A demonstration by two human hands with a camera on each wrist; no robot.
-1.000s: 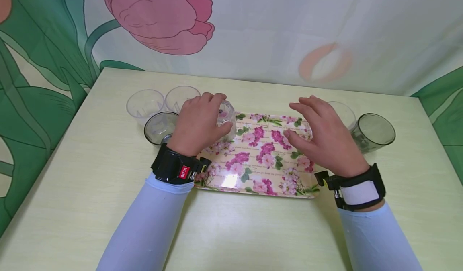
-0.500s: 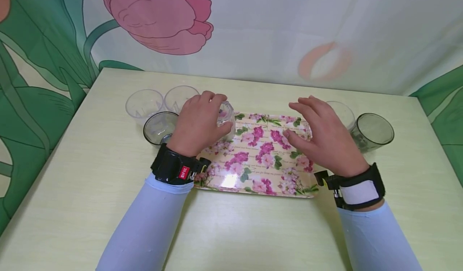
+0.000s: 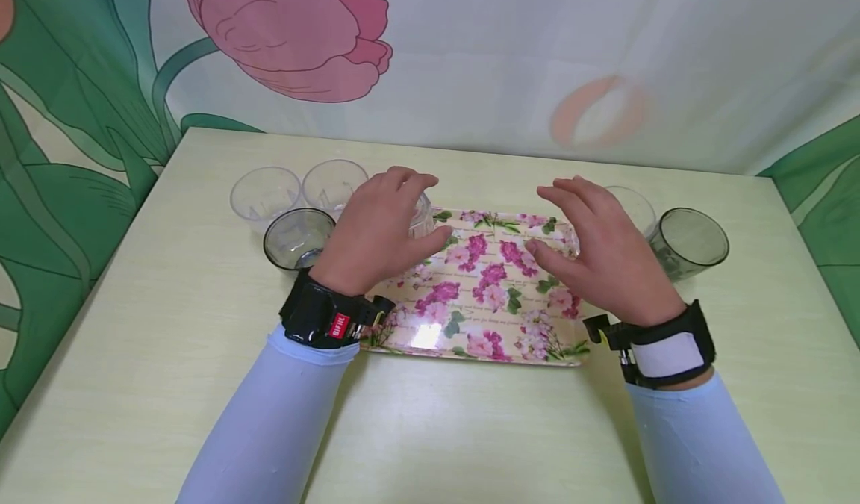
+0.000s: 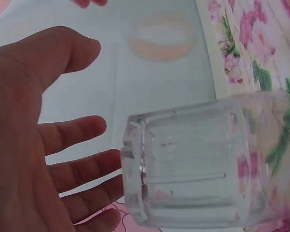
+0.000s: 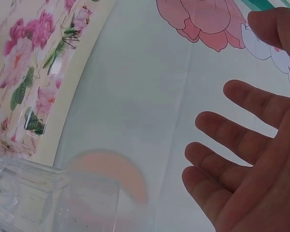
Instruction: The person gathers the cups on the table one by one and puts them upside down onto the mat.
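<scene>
In the head view my left hand (image 3: pixel 376 231) is above the back left corner of a flower-patterned tray (image 3: pixel 437 340). A clear faceted glass (image 3: pixel 422 224) stands upside down there, partly behind that hand. The left wrist view shows the fingers spread, with their tips close to the thick base of the clear glass (image 4: pixel 193 164); whether any touches is unclear. Over the tray's right end hangs my right hand (image 3: pixel 608 261), fingers parted and holding nothing. Near it is another clear glass (image 3: pixel 634 209), rim up, its lower part hidden by the hand.
Left of the tray stand two clear glasses (image 3: pixel 265 194) and a smoky grey glass (image 3: pixel 298 239), all rim up. A second grey glass (image 3: pixel 690 243) stands at the right. A printed curtain (image 3: pixel 470 56) hangs behind the table (image 3: pixel 430 429).
My left thumb and fingers have spread away from the upside-down glass, letting it go on the tray. The right hand has hardly moved.
</scene>
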